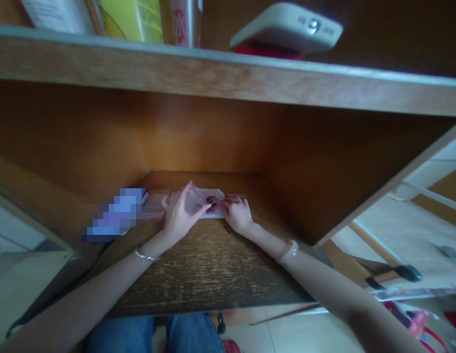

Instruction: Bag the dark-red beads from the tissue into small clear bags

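A small dark red, beaded-looking piece (212,202) lies on a whitish sheet or packet (213,215) on the worn wooden desktop. On the left, my left hand (178,213) has its index finger raised and its thumb stretched toward the red piece, with a wide gap between them. Clear plastic film (198,196) runs between that fingertip and the packet. Close by on the right, my right hand (238,214) is closed, fingertips pressed at the packet's right edge beside the red piece. What exactly those fingertips pinch is hidden.
Clear plastic packets (154,203) lie left of my left hand, next to a blurred-out blue object (115,215). Side panels enclose the desk (198,264). Overhead, a shelf (213,73) holds a pale phone-like device (286,29), a yellow packet (134,19) and a bottle (185,22).
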Available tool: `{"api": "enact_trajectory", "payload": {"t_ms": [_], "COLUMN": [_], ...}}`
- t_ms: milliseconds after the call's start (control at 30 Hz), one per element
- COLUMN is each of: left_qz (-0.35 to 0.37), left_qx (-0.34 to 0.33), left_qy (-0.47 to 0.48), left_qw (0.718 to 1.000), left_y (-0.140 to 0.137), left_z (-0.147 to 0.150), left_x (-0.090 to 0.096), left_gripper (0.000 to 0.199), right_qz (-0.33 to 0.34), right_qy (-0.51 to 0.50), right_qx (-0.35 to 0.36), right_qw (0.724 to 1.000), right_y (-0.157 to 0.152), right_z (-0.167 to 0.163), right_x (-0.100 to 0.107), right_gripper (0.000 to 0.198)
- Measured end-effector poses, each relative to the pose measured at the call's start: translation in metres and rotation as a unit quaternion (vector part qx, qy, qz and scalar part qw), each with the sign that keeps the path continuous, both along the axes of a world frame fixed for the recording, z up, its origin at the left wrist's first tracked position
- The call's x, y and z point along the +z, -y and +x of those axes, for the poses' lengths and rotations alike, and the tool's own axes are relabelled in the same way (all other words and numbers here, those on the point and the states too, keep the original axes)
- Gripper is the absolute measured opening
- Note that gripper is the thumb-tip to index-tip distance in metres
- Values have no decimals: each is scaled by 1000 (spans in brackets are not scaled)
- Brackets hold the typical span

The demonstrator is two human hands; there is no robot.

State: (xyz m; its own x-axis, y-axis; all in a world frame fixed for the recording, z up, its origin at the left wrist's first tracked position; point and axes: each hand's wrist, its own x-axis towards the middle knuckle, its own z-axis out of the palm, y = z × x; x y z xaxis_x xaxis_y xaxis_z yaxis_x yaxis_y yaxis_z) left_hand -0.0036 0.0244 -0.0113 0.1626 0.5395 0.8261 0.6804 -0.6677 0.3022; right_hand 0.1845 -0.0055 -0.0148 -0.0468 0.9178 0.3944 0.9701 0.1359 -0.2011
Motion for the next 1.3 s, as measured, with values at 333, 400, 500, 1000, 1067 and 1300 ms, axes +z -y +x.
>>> {"api": "enact_trajectory", "payload": {"t_ms": [333, 400, 500, 1000, 1067, 1300], "left_qz": [-53, -46, -40, -19, -21, -45], "left_qx": [-69, -75, -74, -51, -69, -178], "left_qy": [115, 138, 142, 24, -7, 7], "left_qw": [990, 987, 986, 998, 997, 983], "left_y": [2, 1, 1, 7, 9, 11], "left_z": [0, 0, 0, 2, 2, 4], "left_x": [3, 2, 1, 0, 1, 3], "left_gripper": [53, 57, 60, 51, 46, 39], "right_qz": [-10, -7, -1, 188, 253, 295], "right_qy": [93, 89, 97, -56, -99, -130], "right_qx": [8, 14, 24, 16, 39, 158], "right_qw": [996, 996, 995, 981, 962, 933], "right_y": [10, 10, 12, 7, 11, 19], "right_z": [1, 2, 1, 4, 2, -1], "right_x": [8, 9, 8, 4, 6, 7], "right_gripper": [28, 26, 23, 17, 17, 17]}}
